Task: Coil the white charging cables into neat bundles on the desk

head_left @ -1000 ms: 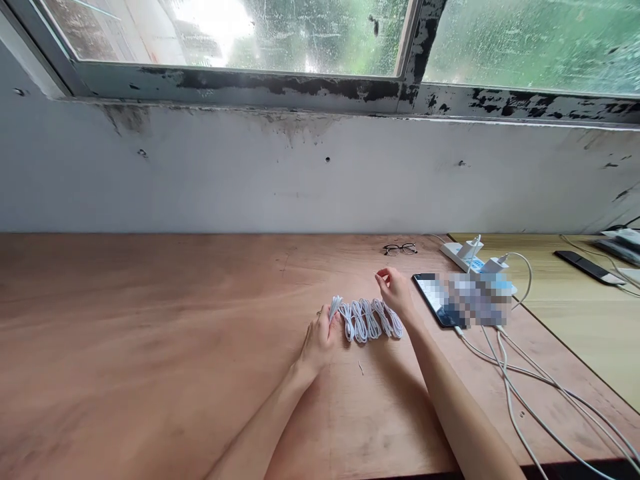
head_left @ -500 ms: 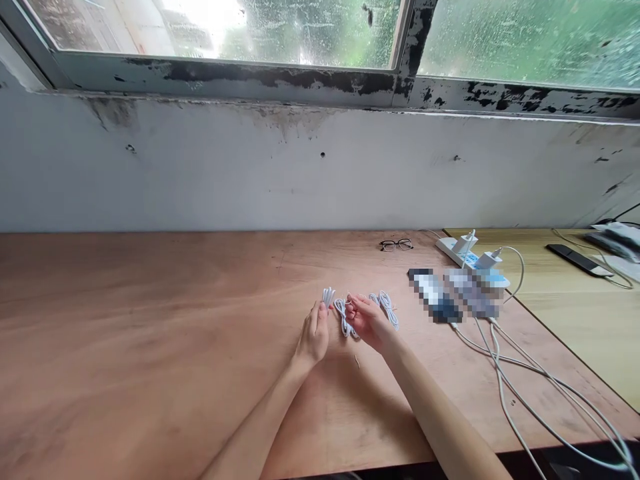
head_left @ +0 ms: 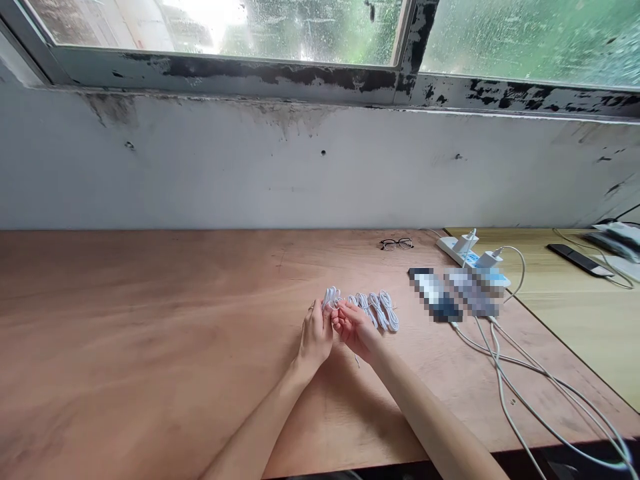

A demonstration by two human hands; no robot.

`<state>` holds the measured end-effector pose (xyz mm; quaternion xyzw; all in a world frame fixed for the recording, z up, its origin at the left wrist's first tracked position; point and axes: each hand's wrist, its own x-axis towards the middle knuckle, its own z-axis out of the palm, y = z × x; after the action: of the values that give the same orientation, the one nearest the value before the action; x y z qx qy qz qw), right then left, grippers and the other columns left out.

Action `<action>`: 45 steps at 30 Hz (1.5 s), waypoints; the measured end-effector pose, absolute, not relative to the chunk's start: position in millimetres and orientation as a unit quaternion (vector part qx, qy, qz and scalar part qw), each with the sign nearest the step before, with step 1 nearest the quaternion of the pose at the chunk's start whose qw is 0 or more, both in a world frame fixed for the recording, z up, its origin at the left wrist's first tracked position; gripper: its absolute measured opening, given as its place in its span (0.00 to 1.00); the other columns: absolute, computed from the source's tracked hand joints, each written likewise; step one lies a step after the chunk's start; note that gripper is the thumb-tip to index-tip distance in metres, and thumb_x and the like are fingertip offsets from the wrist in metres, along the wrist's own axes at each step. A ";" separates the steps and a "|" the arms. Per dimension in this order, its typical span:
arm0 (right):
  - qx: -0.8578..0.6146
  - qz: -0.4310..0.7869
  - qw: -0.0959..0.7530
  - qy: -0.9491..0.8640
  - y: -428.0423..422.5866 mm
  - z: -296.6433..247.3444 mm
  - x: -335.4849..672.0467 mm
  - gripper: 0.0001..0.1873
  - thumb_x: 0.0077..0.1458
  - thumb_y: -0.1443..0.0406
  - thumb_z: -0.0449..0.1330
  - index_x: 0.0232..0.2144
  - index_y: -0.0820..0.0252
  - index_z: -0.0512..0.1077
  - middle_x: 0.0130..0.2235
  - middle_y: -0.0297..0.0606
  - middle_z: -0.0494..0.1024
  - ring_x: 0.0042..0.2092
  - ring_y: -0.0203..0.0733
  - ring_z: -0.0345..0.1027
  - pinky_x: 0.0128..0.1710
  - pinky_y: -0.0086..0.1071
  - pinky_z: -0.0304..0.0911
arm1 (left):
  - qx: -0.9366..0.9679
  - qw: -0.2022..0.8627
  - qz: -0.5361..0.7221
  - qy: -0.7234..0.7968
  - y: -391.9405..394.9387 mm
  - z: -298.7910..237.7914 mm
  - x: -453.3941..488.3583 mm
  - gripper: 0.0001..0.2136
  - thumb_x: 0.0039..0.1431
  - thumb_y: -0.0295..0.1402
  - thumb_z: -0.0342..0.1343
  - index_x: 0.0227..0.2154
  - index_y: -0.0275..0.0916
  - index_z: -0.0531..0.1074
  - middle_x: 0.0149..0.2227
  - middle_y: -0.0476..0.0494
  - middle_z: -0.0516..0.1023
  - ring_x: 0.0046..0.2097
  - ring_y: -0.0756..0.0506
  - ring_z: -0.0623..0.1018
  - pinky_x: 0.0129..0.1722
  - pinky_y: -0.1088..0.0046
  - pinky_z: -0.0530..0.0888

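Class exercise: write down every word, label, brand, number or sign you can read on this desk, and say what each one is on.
No text is readable.
White power strip: blue marking, too small to read.
Phone: pixelated, unreadable.
Item beside the phone: pixelated, unreadable.

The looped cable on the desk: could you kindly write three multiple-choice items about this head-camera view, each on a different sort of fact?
1. Where do the eyeglasses lie?
A) On the plywood desk
B) On the window ledge
C) On the power strip

2. What colour is the looped cable?
A) Black
B) Red
C) White

3. How do the left hand and right hand stand?
A) Both are at the cable's gathered loops
B) Both lie flat on the desk, away from the cable
C) They are far apart

Answers:
1. A, the eyeglasses rest on the wood beyond the cable.
2. C, every visible loop is white.
3. A, the fingers of both hands meet at the loops.
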<state>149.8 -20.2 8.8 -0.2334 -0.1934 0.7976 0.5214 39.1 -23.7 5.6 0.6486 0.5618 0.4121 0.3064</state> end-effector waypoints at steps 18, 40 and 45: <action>-0.231 0.776 0.536 -0.240 -28.1 10.1 142.7 0.11 0.45 0.64 0.66 0.27 0.60 0.66 0.25 0.34 0.75 0.25 0.30 0.67 0.29 0.22 0.64 | 0.546 0.387 0.487 0.561 -20.4 -0.3 41.1 0.16 0.61 0.45 0.39 0.29 0.39 0.63 0.24 0.46 0.72 0.24 0.48 0.73 0.24 0.73 0.68; -0.204 0.840 0.485 -0.135 -18.0 2.5 155.5 0.08 0.46 0.69 0.66 0.24 0.64 0.68 0.20 0.28 0.69 0.21 0.24 0.60 0.21 0.16 0.60 | 0.631 0.344 0.473 0.509 -29.9 10.7 44.8 0.14 0.62 0.42 0.39 0.29 0.40 0.64 0.27 0.46 0.74 0.29 0.47 0.75 0.30 0.71 0.69; -0.198 0.842 0.487 -0.121 -19.8 6.1 156.7 0.07 0.45 0.71 0.66 0.25 0.65 0.70 0.21 0.30 0.72 0.22 0.25 0.64 0.23 0.16 0.64 | 0.617 0.341 0.462 0.539 -27.9 7.7 44.0 0.14 0.61 0.43 0.41 0.28 0.40 0.63 0.28 0.44 0.74 0.29 0.45 0.74 0.30 0.71 0.68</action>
<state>156.7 -19.8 6.1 -0.1975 -0.1210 0.8421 0.4870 44.0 -27.9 7.7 0.6167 0.5387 0.4622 0.3405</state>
